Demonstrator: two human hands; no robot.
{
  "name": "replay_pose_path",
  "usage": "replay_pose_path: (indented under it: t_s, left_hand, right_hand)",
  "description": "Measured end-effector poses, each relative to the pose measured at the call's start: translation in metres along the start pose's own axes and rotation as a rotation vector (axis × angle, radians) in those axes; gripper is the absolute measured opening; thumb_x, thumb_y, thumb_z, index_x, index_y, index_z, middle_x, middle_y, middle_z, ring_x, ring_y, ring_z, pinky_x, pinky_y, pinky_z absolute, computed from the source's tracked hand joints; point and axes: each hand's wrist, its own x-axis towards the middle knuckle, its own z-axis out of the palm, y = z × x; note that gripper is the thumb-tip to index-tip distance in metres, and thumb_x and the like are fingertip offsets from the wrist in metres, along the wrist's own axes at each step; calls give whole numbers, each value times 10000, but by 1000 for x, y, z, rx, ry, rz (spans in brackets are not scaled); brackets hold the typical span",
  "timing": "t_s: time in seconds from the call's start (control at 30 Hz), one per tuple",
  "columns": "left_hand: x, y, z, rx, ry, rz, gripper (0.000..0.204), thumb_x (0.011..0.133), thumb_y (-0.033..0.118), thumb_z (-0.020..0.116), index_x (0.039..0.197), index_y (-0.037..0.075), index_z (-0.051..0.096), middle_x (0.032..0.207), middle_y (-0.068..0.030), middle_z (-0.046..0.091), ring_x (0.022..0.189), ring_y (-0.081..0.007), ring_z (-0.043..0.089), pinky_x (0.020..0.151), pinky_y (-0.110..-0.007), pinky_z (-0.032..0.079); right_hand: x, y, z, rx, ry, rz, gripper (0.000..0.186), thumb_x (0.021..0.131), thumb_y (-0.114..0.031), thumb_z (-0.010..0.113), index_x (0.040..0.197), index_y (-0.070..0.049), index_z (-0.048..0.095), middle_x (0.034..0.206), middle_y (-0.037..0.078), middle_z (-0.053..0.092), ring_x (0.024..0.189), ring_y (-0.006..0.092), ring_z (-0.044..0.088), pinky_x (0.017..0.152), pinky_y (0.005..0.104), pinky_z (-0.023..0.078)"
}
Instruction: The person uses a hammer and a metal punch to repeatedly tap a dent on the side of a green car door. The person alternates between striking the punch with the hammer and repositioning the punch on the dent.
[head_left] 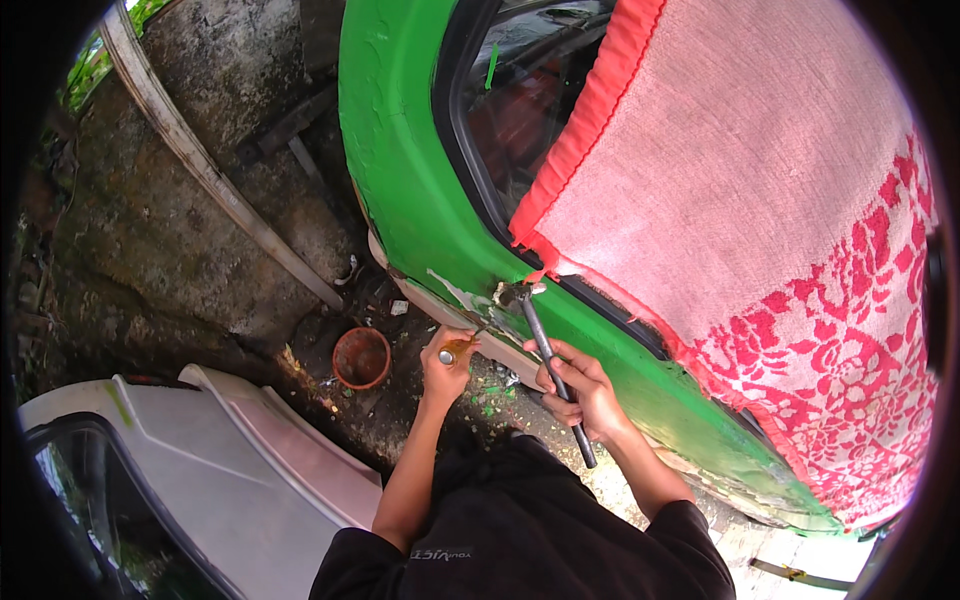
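Observation:
My right hand (582, 392) is wrapped round the dark handle of a hammer (540, 335). The hammer's head is up by the green car body (410, 210), just below the window corner; whether it touches cannot be told. To its left, my left hand (443, 376) grips a tool with an amber handle and a round metal end cap, like a screwdriver or chisel (457, 350). Its thin shaft points toward the car's lower edge, and its tip is hard to make out. Paint there is chipped and flaking, with a pale bare strip (450, 290).
A pink and red patterned towel (740, 170) covers the car's right part and some window. On the littered ground at left stands a clay pot (362, 358). A second, pale car (230, 450) is close at lower left. A long pale strip (200, 165) leans across the mossy slab (150, 230).

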Motion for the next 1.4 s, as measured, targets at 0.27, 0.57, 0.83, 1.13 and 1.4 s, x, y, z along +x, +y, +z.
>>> replay_pose_path:
  t_s: [0.27,0.57,0.83,1.13,1.4]
  left_hand:
    - [-11,15,11,205,-66,172,317,680,-240,613,893,-9,577,902,-134,628,854,-272,706,731,-321,577]
    - [-28,18,21,352,-58,310,353,610,-167,714,894,15,607,921,-117,633,921,-303,644,740,-399,565]
    - [-33,24,33,409,-6,321,282,649,-148,700,867,12,623,933,-113,639,908,-305,656,757,-388,559]
    - [-31,25,41,429,32,308,260,658,-115,718,868,14,635,900,-120,648,874,-293,670,749,-372,554]
    - [-30,13,40,393,-8,254,285,644,-119,678,891,13,626,946,-127,641,947,-315,654,767,-398,558]
  right_hand:
    - [-19,10,-5,-178,-37,-38,382,1050,-169,403,1400,-19,431,738,-15,380,447,22,270,387,194,207]
    - [-34,40,-29,-257,-53,-62,261,1071,-257,379,1110,-25,491,667,-24,333,460,43,254,411,209,205]
    - [-42,42,-49,-254,-48,-54,251,1073,-277,386,1087,-46,484,664,-35,342,470,36,279,395,200,234]
    - [-51,52,-57,-691,-80,-217,234,1056,-258,440,1014,-45,527,626,5,450,496,101,432,475,295,373]
    - [-52,57,-50,-1108,-149,-249,172,1010,-180,495,1016,-19,556,642,190,531,570,401,570,547,455,420]
